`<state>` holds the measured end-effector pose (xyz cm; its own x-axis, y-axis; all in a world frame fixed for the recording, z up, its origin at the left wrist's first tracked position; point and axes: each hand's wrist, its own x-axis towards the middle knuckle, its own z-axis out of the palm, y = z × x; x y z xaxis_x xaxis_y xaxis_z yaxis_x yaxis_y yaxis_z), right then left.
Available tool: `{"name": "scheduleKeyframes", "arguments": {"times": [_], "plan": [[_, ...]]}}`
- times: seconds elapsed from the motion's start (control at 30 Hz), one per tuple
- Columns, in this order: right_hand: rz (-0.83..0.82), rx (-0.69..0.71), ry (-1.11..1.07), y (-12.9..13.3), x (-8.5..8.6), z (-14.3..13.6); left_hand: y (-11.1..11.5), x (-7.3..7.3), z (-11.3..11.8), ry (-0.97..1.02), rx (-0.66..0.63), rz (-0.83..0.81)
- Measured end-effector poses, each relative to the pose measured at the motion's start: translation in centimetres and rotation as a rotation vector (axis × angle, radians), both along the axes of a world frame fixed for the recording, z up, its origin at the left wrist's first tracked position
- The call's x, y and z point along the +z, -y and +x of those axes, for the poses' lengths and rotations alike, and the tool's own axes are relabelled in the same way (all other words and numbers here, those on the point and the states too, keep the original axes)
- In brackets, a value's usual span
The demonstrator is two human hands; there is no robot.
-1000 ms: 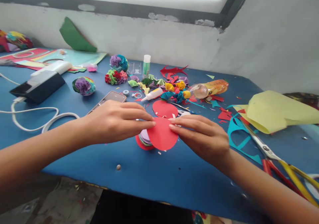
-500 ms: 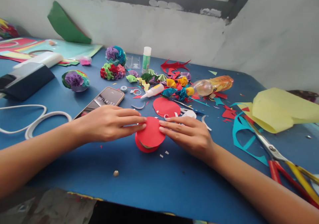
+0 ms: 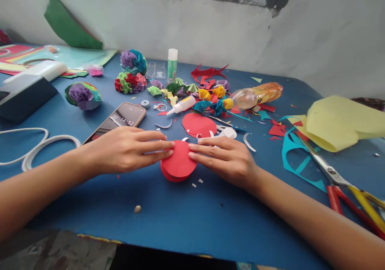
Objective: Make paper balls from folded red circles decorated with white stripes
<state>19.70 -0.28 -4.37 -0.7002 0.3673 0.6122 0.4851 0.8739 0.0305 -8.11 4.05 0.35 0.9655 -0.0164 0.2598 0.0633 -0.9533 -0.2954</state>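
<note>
A stack of round red paper discs [image 3: 179, 162] lies on the blue table, its top disc sitting slightly off the one beneath. The fingertips of my left hand [image 3: 129, 150] press on its left edge, the fingers extended and close together. From the right, my right hand [image 3: 227, 158] rests its fingertips on the opposite edge. Both thumbs are hidden. Just behind the stack is another red paper piece [image 3: 199, 125], with white paper scraps around it. A phone [image 3: 120, 119] showing a timer lies behind my left hand.
Ruffled paper balls [image 3: 134, 61], a glue stick [image 3: 172, 65], a white glue bottle [image 3: 182, 105] and a clear bottle [image 3: 255, 95] stand or lie behind. Scissors [image 3: 333, 176] and a yellow sheet [image 3: 337, 123] are at right; a white cable [image 3: 49, 140] is at left.
The view has shifted slightly. The top red disc now sits lower and more nearly over the disc beneath; the greenish layer between them no longer shows. Both hands stay on the edges.
</note>
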Motion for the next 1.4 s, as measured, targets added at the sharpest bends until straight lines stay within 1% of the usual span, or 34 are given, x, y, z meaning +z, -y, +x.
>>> {"name": "scheduleKeyframes", "arguments": {"times": [0.17, 0.37, 0.5, 0.6, 0.7, 0.8, 0.9, 1.13, 1.2, 1.23, 1.3, 1.37, 1.4], "plan": [[-0.004, 0.009, 0.019, 0.0, 0.0, 0.0, 0.7, -0.3, 0.5, 0.043, 0.065, -0.036], [0.015, 0.009, 0.020, -0.1, 0.0, -0.1, 2.1, -1.0, 1.8, -0.065, 0.095, -0.238], [0.013, 0.024, -0.007, 0.0, 0.0, -0.3, 2.5, -1.1, 1.8, -0.101, 0.130, -0.305], [-0.026, 0.018, -0.094, 0.0, -0.1, -0.4, 2.5, -1.2, 1.6, -0.108, 0.151, -0.333], [-0.115, -0.016, -0.233, -0.2, -0.1, -0.3, 2.7, -1.4, 1.7, -0.113, 0.182, -0.349], [-0.191, -0.068, -0.361, -0.3, -0.1, -0.2, 3.0, -1.4, 2.1, -0.176, 0.233, -0.369], [-0.214, -0.117, -0.454, -0.3, -0.1, -0.2, 3.1, -1.2, 2.4, -0.241, 0.267, -0.401], [-0.305, -0.281, -0.634, -0.9, -0.2, -0.2, 3.2, -1.3, 2.6, -0.225, 0.251, -0.410], [-0.317, -0.302, -0.648, -1.1, -0.3, -0.2, 3.0, -1.0, 2.3, -0.206, 0.238, -0.411], [-0.319, -0.306, -0.646, -1.2, -0.4, -0.2, 2.7, -0.7, 2.1, -0.185, 0.236, -0.399], [-0.316, -0.310, -0.635, -1.4, -0.4, -0.2, 2.0, 0.6, 1.2, -0.094, 0.267, -0.348], [-0.306, -0.312, -0.624, -1.5, -0.5, -0.3, 1.0, 2.2, 0.2, 0.031, 0.401, -0.289], [-0.298, -0.312, -0.619, -1.5, -0.4, -0.3, 0.6, 2.9, -0.3, 0.049, 0.491, -0.277]]}}
